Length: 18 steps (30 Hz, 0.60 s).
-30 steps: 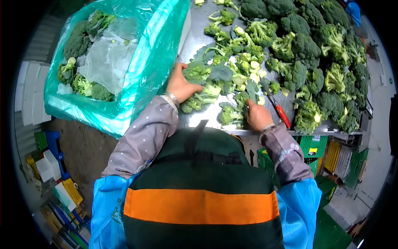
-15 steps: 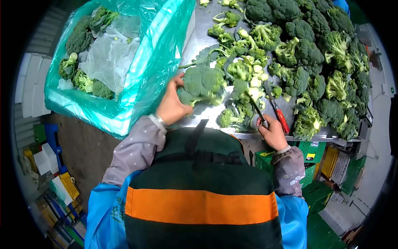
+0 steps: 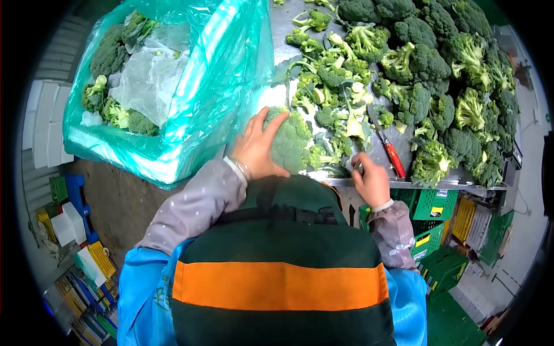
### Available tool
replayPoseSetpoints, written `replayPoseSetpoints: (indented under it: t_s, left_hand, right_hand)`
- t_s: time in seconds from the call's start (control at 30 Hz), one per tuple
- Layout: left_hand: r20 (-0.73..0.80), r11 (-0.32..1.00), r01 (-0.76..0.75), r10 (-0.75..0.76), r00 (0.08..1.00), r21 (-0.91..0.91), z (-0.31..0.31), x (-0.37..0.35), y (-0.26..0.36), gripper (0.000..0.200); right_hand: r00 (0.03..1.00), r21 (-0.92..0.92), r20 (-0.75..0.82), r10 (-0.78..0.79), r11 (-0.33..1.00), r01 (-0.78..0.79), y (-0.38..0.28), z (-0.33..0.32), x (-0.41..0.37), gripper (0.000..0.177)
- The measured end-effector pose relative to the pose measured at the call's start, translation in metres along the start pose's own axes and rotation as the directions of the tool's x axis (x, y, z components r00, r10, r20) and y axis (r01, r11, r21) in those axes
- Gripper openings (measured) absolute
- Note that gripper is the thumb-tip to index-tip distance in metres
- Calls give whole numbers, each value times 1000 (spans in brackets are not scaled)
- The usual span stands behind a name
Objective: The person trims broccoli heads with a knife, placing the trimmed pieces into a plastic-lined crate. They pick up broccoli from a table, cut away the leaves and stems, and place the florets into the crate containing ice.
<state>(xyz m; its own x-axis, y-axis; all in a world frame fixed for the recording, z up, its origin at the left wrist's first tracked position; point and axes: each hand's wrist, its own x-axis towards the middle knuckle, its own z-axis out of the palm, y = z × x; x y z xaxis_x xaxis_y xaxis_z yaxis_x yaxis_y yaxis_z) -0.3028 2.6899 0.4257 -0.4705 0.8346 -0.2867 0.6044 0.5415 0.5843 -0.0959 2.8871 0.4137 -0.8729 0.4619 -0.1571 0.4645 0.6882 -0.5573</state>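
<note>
My left hand [image 3: 257, 145] is cupped around a green broccoli head [image 3: 291, 143] at the near edge of the steel table, thumb on its lower side and fingers over its upper left. My right hand [image 3: 372, 181] is closed on a knife [image 3: 359, 168]; only a small grey part shows and its blade is hard to make out. Beyond that hand lie cut broccoli florets and stem pieces [image 3: 355, 127]. A second knife with a red handle [image 3: 394, 160] lies on the table to the right of them.
At the left stands a crate lined with a green plastic bag [image 3: 222, 75], holding broccoli and a translucent sheet [image 3: 147, 81]. A large broccoli pile [image 3: 438, 75] covers the table's right side. Green crates [image 3: 435, 205] stand below the table's edge at right.
The broccoli head has moved slightly right and down, with my left hand now further over it. My right hand has turned, and the dark blade seen before no longer shows clearly.
</note>
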Motion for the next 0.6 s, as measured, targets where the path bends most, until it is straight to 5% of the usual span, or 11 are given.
replayPoseSetpoints:
  t_s: [0.03, 0.13, 0.17, 0.27, 0.6]
  left_hand:
    - [-7, 994, -26, 26, 1000, -108, -2, 4, -7, 108]
    - [-190, 918, -194, 134, 973, -346, -7, 14, -28, 95]
    - [-177, 866, -40, -56, 983, -499, -9, 13, -29, 87]
    - [-97, 697, 75, -204, 974, -713, -7, 17, -49, 73]
    - [29, 621, 179, -244, 969, -763, -10, 16, -37, 76]
  right_hand:
    - [998, 97, 62, -19, 995, 13, 1, 0, -6, 19]
    - [993, -23, 80, -83, 996, 85, 2, -5, -11, 18]
    - [992, -92, 117, -55, 994, 66, 4, -4, -8, 18]
    - [984, -74, 135, -121, 989, 132, 0, 10, 1, 19]
    - [980, -244, 90, -179, 950, 196, -18, 28, 24, 19]
